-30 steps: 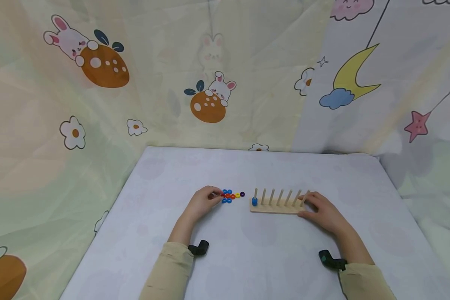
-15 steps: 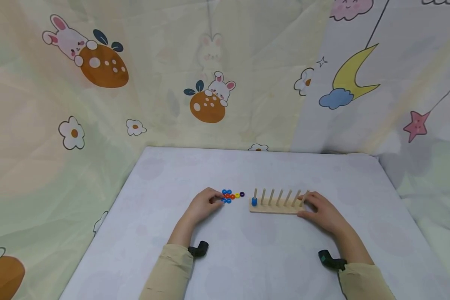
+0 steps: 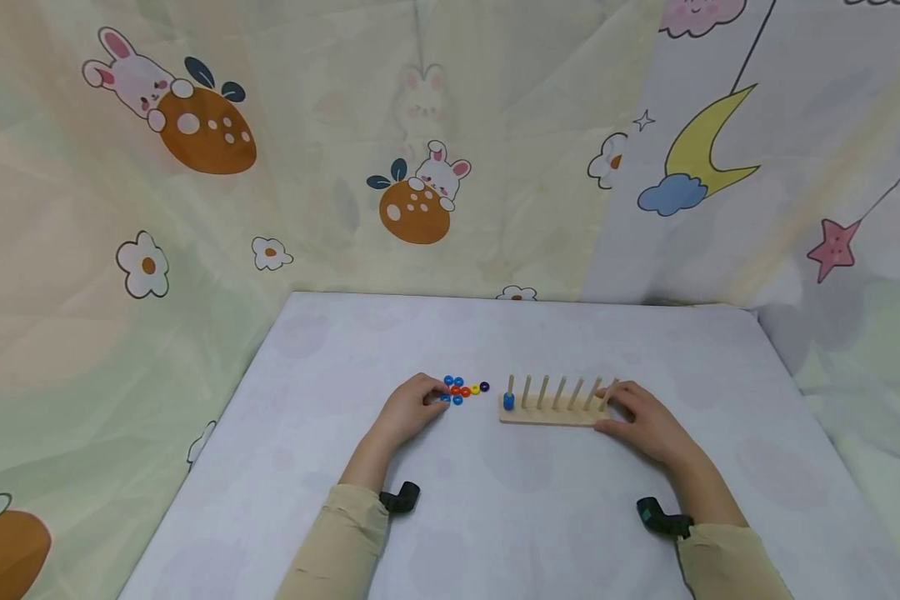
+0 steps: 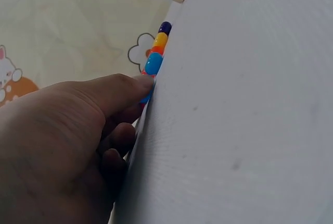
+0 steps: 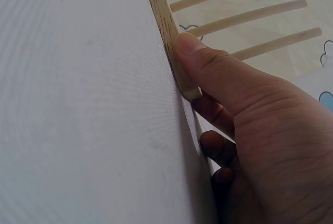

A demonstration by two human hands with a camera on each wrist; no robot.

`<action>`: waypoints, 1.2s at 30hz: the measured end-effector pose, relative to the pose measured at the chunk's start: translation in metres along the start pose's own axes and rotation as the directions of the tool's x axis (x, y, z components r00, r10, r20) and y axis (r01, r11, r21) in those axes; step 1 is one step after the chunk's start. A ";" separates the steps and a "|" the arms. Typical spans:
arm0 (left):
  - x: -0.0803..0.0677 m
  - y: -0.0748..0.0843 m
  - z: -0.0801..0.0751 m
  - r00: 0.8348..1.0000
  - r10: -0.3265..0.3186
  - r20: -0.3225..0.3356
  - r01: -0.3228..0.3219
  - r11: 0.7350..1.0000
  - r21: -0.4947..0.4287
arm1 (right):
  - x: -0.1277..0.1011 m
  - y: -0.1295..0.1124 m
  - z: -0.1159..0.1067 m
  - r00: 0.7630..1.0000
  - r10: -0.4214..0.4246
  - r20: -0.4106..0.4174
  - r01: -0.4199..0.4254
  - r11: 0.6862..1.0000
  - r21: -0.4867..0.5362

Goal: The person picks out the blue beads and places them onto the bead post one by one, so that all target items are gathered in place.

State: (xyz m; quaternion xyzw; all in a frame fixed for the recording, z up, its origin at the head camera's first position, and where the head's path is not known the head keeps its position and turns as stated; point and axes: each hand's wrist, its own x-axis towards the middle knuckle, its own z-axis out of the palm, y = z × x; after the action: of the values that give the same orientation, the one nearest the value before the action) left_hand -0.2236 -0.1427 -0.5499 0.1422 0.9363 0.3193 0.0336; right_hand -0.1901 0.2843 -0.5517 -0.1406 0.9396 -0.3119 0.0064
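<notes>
Landmark is the wooden peg board (image 3: 551, 412), lying on the white-covered table (image 3: 495, 517) toward the person's side of centre. Right hand (image 3: 645, 425) is grasping the board's right end: in the right wrist view the thumb (image 5: 197, 52) is pressing on the near edge of the board (image 5: 166, 31) with the other fingers curled behind it, by the last peg. The board is carrying a row of upright pegs (image 3: 543, 392), and a blue bead (image 3: 508, 402) is sitting at the base of the leftmost peg. Just left of the board a small cluster of loose beads (image 3: 461, 390) is lying on the table, blue, red, yellow and one dark purple bead (image 3: 483, 387) nearest the board. Left hand (image 3: 408, 408) is resting at the left edge of that cluster, fingers curled; in the left wrist view a fingertip (image 4: 140, 83) is touching a blue bead (image 4: 153, 63), with orange, yellow and dark ones lined up past it toward the board; cannot tell if it is actually pinching a bead or only touching. Both arms are wearing beige sleeves (image 3: 337, 542) with black wrist-mounted devices (image 3: 401, 497). Behind the table, printed cloth is hanging with bunnies, carrots, flowers, a moon and a star. No readable writing, brand or label anywhere.
</notes>
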 end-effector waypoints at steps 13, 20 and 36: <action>0.001 0.003 -0.005 1.000 -0.014 0.004 0.014 0.998 -0.060 | 0.001 0.002 0.001 1.000 0.004 0.007 -0.004 1.000 0.001; 0.006 0.015 -0.017 0.999 -0.021 0.027 0.024 0.992 -0.121 | 0.001 0.000 0.000 1.000 0.003 0.010 -0.003 1.000 0.000; 0.025 0.073 -0.045 0.978 0.196 0.073 -0.191 0.979 -0.064 | -0.001 -0.001 -0.001 1.000 0.010 0.012 -0.010 1.000 0.011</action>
State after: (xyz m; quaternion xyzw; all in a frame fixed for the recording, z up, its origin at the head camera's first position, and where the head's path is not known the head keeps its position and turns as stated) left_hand -0.2362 -0.1068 -0.4696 0.2441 0.9065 0.3417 0.0434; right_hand -0.1894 0.2846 -0.5501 -0.1377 0.9385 -0.3163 0.0144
